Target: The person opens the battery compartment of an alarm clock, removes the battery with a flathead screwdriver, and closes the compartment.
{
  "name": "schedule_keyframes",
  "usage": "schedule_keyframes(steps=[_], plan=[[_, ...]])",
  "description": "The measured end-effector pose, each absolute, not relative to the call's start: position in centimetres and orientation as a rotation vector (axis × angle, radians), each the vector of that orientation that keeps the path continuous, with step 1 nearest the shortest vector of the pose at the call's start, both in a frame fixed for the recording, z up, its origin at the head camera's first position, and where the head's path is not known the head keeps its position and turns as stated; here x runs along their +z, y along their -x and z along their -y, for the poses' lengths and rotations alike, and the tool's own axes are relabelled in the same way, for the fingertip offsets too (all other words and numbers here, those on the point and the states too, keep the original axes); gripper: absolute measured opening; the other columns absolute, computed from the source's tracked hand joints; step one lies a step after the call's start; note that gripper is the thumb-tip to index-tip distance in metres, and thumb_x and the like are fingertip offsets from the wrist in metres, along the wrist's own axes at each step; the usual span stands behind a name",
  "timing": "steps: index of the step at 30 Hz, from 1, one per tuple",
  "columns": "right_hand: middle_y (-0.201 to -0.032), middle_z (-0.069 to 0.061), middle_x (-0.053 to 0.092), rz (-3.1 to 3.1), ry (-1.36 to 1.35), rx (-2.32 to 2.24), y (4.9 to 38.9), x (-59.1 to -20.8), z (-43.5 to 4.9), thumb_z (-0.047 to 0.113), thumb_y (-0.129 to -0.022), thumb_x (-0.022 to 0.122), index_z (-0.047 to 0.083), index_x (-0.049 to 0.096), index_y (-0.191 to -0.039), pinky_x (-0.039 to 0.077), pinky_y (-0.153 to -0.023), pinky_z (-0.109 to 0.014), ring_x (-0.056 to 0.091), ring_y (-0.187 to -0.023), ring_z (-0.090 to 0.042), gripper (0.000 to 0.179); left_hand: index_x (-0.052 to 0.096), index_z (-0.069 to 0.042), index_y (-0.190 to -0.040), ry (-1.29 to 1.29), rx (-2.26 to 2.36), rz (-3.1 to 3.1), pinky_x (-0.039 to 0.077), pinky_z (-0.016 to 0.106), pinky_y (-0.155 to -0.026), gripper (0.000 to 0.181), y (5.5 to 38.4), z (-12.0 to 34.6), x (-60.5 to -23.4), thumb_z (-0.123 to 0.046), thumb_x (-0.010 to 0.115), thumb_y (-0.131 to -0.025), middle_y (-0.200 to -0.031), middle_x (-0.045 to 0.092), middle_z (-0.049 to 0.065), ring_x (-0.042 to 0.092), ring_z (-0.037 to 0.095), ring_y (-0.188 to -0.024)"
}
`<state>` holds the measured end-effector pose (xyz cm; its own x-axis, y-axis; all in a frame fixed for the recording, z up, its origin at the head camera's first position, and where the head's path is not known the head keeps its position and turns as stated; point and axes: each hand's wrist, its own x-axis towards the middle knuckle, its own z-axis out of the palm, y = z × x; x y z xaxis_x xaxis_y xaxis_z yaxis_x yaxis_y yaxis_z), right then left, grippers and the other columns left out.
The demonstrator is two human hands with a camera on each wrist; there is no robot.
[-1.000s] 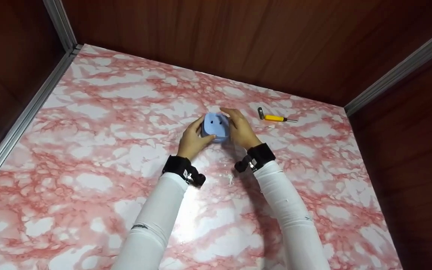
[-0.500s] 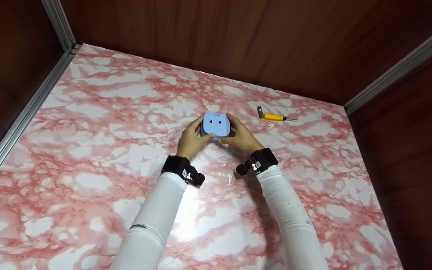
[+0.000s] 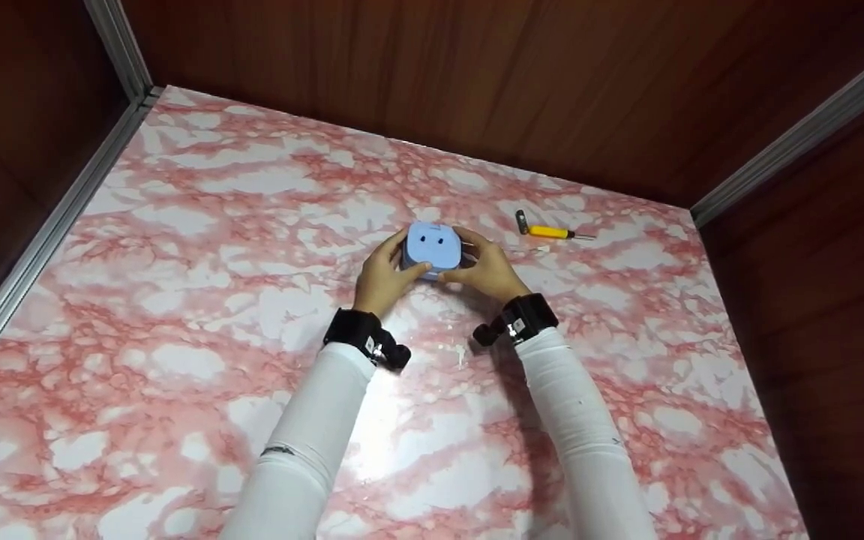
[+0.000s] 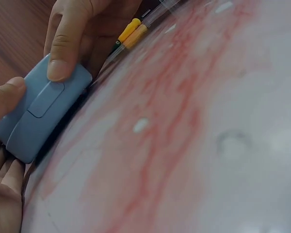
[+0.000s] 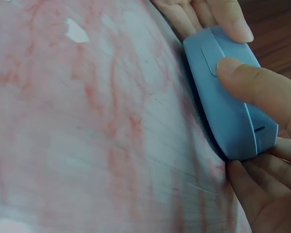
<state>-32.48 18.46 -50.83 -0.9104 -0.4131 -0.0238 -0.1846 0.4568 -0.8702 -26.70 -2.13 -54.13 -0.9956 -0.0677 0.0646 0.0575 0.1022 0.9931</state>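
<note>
A light-blue rounded box (image 3: 433, 253) with two dark spots on its top sits at the table surface in the head view. My left hand (image 3: 383, 279) grips its left side, thumb at the front edge of the top. From the right, my right hand (image 3: 489, 271) holds it with the thumb on the near side and fingers behind. Both wrist views show a seam along the blue box (image 5: 223, 92) and an outlined tab on its near side. One narrow dark slot shows at its right end.
Right of the hands lie a screwdriver (image 3: 552, 232) with a yellow handle and a small dark cylinder (image 3: 522, 222). Small white scraps (image 3: 459, 352) are on the marbled table (image 3: 192, 360). Dark wood-patterned panels (image 3: 417, 75) rise behind and at both sides.
My right hand has shifted from the box's far right corner to its right side, thumb now on the near face. The box's top, partly shaded before, shows flat and whole. My left hand stays put.
</note>
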Motion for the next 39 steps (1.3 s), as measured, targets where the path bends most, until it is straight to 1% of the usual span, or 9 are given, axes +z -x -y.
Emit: schedule_keyframes(steps=[7, 13, 16, 19, 23, 28, 32, 36, 39], plan=[[-0.146, -0.016, 0.054, -2.437, 0.511, -1.467, 32.6, -50.2, -18.8, 0.009, -0.078, 0.088, 0.002, 0.048, -0.149, 0.053, -0.102, -0.032, 0.059, -0.127, -0.030, 0.082, 0.045, -0.017, -0.154, 0.015, -2.066, 2.219, 0.044, 0.023, -0.110, 0.077, 26.6, 2.1, -54.1, -0.034, 0.081, -0.088, -0.156, 0.045, 0.009, 0.046, 0.023, -0.141], [-0.141, -0.021, 0.057, -2.381, 0.441, -1.539, 32.6, -50.0, -18.9, 0.012, -0.085, 0.082, -0.001, 0.050, -0.147, 0.056, -0.093, -0.028, 0.060, -0.123, -0.035, 0.070, 0.045, -0.008, -0.150, 0.137, -2.139, 2.067, 0.036, 0.019, -0.115, 0.066, 26.8, 2.0, -54.4, -0.030, 0.074, -0.094, -0.153, 0.048, 0.010, 0.044, 0.020, -0.142], [-0.139, -0.020, 0.059, -2.388, 0.380, -1.564, 32.5, -50.1, -18.8, 0.018, -0.089, 0.078, 0.000, 0.051, -0.146, 0.056, -0.089, -0.026, 0.062, -0.120, -0.032, 0.066, 0.046, -0.008, -0.150, 0.160, -2.140, 2.046, 0.036, 0.020, -0.115, 0.063, 26.9, 2.1, -54.5, -0.033, 0.069, -0.097, -0.152, 0.049, 0.009, 0.044, 0.019, -0.142], [-0.134, -0.021, 0.061, -2.358, 0.269, -1.661, 32.3, -50.0, -18.5, 0.028, -0.094, 0.074, -0.002, 0.054, -0.143, 0.057, -0.089, -0.027, 0.065, -0.113, -0.027, 0.061, 0.045, -0.012, -0.153, 0.148, -2.119, 2.069, 0.038, 0.021, -0.114, 0.062, 26.8, 2.1, -54.5, -0.036, 0.064, -0.100, -0.153, 0.048, 0.008, 0.045, 0.018, -0.141], [-0.123, -0.020, 0.066, -2.329, 0.077, -1.783, 32.1, -49.8, -18.2, 0.043, -0.096, 0.068, -0.004, 0.060, -0.136, 0.061, -0.081, -0.027, 0.070, -0.100, -0.022, 0.062, 0.044, -0.014, -0.154, 0.139, -2.096, 2.086, 0.039, 0.020, -0.113, 0.061, 26.7, 2.1, -54.5, -0.037, 0.061, -0.101, -0.154, 0.046, 0.007, 0.047, 0.018, -0.139], [-0.107, -0.019, 0.069, -2.350, -0.030, -1.828, 31.8, -49.6, -18.0, 0.047, -0.097, 0.066, -0.006, 0.066, -0.127, 0.061, -0.068, -0.025, 0.070, -0.081, -0.018, 0.060, 0.048, -0.014, -0.152, 0.147, -2.074, 2.078, 0.040, 0.018, -0.111, 0.055, 26.8, 2.1, -54.4, -0.030, 0.062, -0.101, -0.150, 0.047, 0.011, 0.049, 0.020, -0.136], [-0.103, -0.018, 0.068, -2.305, -0.024, -1.935, 31.4, -49.5, -17.4, 0.040, -0.098, 0.067, -0.009, 0.068, -0.121, 0.063, -0.076, -0.030, 0.069, -0.081, -0.018, 0.055, 0.050, -0.012, -0.150, 0.139, -2.092, 2.038, 0.041, 0.019, -0.111, 0.053, 26.8, 2.2, -54.3, -0.027, 0.062, -0.101, -0.146, 0.048, 0.012, 0.051, 0.021, -0.134], [-0.111, -0.019, 0.067, -2.247, 0.049, -2.026, 31.0, -49.5, -17.1, 0.034, -0.096, 0.071, -0.010, 0.066, -0.123, 0.060, -0.093, -0.040, 0.069, -0.095, -0.021, 0.052, 0.052, -0.015, -0.150, 0.090, -2.081, 2.034, 0.043, 0.020, -0.110, 0.054, 26.7, 2.4, -54.3, -0.032, 0.064, -0.100, -0.144, 0.050, 0.009, 0.053, 0.020, -0.132], [-0.119, -0.019, 0.068, -2.258, 0.155, -2.021, 30.7, -49.6, -17.2, 0.028, -0.093, 0.075, -0.006, 0.065, -0.127, 0.057, -0.097, -0.045, 0.069, -0.103, -0.023, 0.050, 0.053, -0.019, -0.149, 0.041, -2.037, 2.058, 0.045, 0.022, -0.109, 0.053, 26.6, 2.5, -54.3, -0.037, 0.063, -0.100, -0.142, 0.052, 0.007, 0.054, 0.018, -0.130]])
